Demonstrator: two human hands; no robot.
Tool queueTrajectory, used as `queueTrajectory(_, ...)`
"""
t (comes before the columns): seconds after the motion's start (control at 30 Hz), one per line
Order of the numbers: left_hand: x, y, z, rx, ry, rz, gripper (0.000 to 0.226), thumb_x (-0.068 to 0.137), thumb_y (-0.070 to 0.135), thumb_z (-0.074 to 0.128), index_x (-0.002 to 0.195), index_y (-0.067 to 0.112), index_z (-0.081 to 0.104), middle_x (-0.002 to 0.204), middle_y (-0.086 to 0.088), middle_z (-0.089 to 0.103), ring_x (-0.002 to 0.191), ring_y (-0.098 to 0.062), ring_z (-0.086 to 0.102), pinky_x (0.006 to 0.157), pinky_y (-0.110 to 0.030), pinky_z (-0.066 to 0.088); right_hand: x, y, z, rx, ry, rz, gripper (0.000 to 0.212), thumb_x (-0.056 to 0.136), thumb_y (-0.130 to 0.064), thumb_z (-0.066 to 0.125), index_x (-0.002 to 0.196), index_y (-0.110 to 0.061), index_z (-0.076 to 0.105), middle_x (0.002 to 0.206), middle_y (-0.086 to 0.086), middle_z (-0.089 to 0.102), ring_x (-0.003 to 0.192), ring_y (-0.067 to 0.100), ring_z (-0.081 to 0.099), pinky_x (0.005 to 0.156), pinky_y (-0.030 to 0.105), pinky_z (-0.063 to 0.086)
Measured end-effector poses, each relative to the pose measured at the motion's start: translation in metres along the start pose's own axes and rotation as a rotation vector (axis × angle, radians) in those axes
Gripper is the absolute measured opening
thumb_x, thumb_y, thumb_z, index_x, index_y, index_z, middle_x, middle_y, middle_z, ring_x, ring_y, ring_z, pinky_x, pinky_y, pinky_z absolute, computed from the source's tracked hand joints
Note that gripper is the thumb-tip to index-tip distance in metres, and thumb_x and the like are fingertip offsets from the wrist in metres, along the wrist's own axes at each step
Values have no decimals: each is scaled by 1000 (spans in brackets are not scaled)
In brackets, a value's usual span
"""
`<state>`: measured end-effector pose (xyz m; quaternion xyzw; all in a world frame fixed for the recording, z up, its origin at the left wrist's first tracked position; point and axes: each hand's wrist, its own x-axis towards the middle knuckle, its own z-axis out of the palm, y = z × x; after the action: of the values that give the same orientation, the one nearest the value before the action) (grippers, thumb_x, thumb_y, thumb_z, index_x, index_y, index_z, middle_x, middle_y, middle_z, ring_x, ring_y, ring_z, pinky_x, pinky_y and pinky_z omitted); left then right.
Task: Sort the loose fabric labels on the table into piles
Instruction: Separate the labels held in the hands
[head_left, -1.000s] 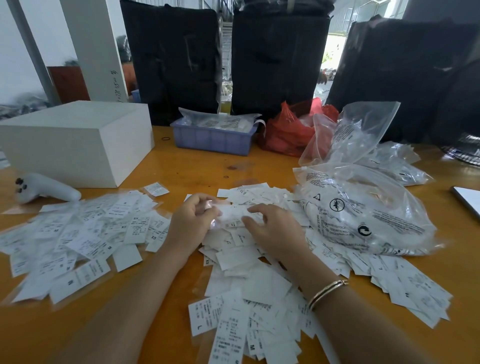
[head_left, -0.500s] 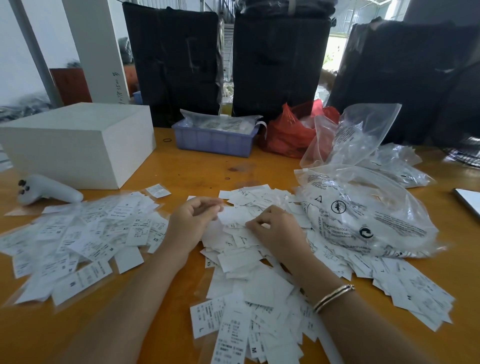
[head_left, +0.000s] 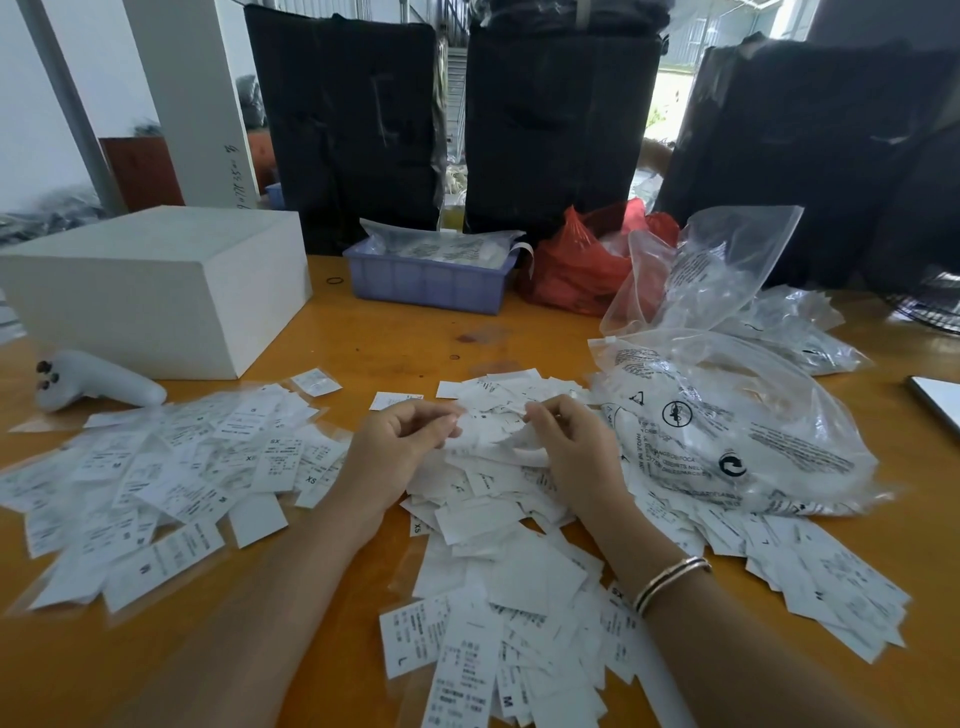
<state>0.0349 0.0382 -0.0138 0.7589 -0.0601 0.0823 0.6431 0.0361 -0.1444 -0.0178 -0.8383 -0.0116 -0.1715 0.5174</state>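
Observation:
White fabric labels lie in heaps on the orange table (head_left: 395, 358). One spread of labels in clear sleeves (head_left: 171, 467) is on the left. A bigger loose heap (head_left: 498, 561) runs from the middle toward me, and more labels (head_left: 831, 577) are strewn to the right. My left hand (head_left: 400, 449) and my right hand (head_left: 576, 449) hover over the far part of the middle heap. Both have curled fingers and pinch a white label (head_left: 488, 428) that hangs between them just above the heap.
A white box (head_left: 156, 291) and a white controller (head_left: 98, 382) are at the left. At the back stand a blue tray (head_left: 431, 283) and a red bag (head_left: 576, 270). Clear plastic bags (head_left: 727, 426) crowd the right, and a tablet edge (head_left: 937, 402) shows at far right.
Both hands stayed over the middle heap. They have drawn slightly apart, with the label now held between their fingertips.

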Motion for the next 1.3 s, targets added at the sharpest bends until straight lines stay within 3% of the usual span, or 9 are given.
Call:
queueTrajectory(0.27, 0, 0, 1, 17, 17, -14, 8, 84, 29, 68, 79, 23, 70, 69, 18, 70, 64, 12, 59, 52, -1, 40, -3, 0, -1, -156, -95, -55, 25, 90, -9, 47, 92, -24, 67, 101, -8, 66, 53, -1, 48, 47, 12, 34)
queueTrajectory(0.43, 0, -1, -1, -37, 50, -25, 6, 88, 28, 64, 84, 24, 67, 72, 11, 71, 60, 4, 61, 52, -9, 46, -16, 2, -14, -599, -357, -178, 46, 80, -24, 48, 124, -29, 60, 133, -11, 55, 118, 12, 53, 97, 32, 43)
queueTrajectory(0.53, 0, -1, -1, -58, 53, -51, 11, 95, 21, 54, 95, 26, 64, 72, 8, 70, 58, -4, 63, 49, -16, 48, -16, 3, -15, -621, -342, -225, 39, 88, -22, 49, 124, -30, 60, 133, -13, 56, 122, 9, 49, 105, 34, 38)
queueTrajectory(0.7, 3, -1, -3, -117, 35, -113, 18, 94, 9, 48, 102, 21, 60, 68, 5, 64, 54, -3, 59, 52, -18, 48, -9, 5, -12, -523, -237, -209, 25, 96, -30, 51, 111, -24, 69, 109, -10, 69, 95, 8, 61, 79, 22, 46)
queueTrajectory(0.77, 4, 0, -3, -186, 23, -135, 24, 92, 3, 49, 103, 22, 59, 77, 1, 64, 60, -3, 63, 56, -19, 50, -7, 6, -12, -433, -202, -187, 21, 93, -27, 56, 106, -23, 71, 93, -13, 69, 71, -2, 56, 60, 9, 38)
queueTrajectory(0.87, 5, 2, -4, -386, 15, -179, 31, 89, -4, 56, 107, 21, 58, 80, 0, 69, 77, -13, 71, 60, -21, 54, -6, 7, -13, -230, -103, -128, 16, 92, -24, 58, 98, -20, 72, 65, -20, 60, 43, 1, 42, 44, 11, 32)
queueTrajectory(1.03, 4, 3, -4, -470, 9, -239, 16, 79, 7, 69, 89, 19, 74, 85, 1, 75, 82, -13, 72, 62, -22, 57, -10, -4, -14, 269, -12, -15, 17, 94, -18, 55, 101, -19, 70, 66, -2, 66, 48, -2, 47, 49, 12, 36)
queueTrajectory(1.1, 3, 2, -1, -435, 7, -236, 11, 80, 9, 69, 84, 17, 77, 88, -3, 74, 77, -10, 70, 63, -21, 56, -13, -10, -11, 427, -48, 11, 18, 94, -13, 54, 107, -18, 65, 60, -13, 64, 45, -4, 50, 44, 8, 37)
queueTrajectory(1.3, 1, 1, 5, -386, 39, -225, 9, 82, 23, 69, 87, 18, 74, 80, -3, 75, 74, -12, 71, 59, -17, 53, -15, -16, -9, 509, -155, 49, 7, 92, -12, 58, 96, -15, 62, 63, -7, 70, 43, -5, 54, 41, 5, 37)
